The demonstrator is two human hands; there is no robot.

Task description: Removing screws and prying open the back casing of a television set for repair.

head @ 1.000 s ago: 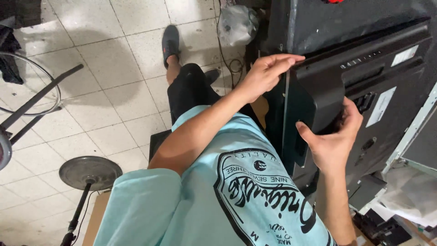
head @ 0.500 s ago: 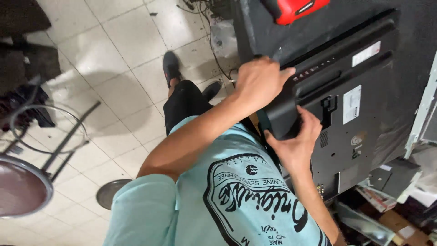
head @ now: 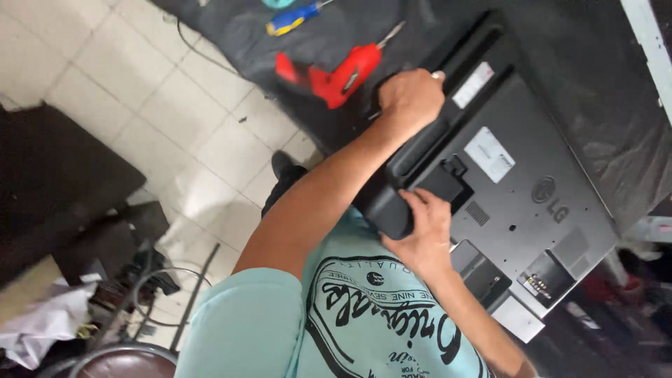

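Here's the flat-screen television [head: 518, 210], lying face down, grey back panel up, on a bench draped in black cloth [head: 560, 63]. It's the landmark, so everything gets placed off it.

Left hand [head: 409, 98] is on the far end of the raised black ridge that runs along the set's rear edge, fingers curled down over it and clamped on. Right hand [head: 423, 234] is at the near end of that same ridge, thumb on top and fingers wrapped under the rounded corner, so that's a closed grip too. Both hands are on the one set, spread well apart along one side.

Just beyond the television's far end, beside the left hand, a red power screwdriver [head: 336, 77] lies on the cloth. A blue-and-yellow screwdriver [head: 294, 17] sits further off the same way. Off the set's near edge are tiled floor [head: 140, 91] and a round stool seat [head: 126, 360].

My read is that this is the positioning step, the set being squared up on the bench with no tool in hand. Whatever follows calls for an even two-handed grip, so the panel doesn't twist, and for keeping that far end off the red driver.
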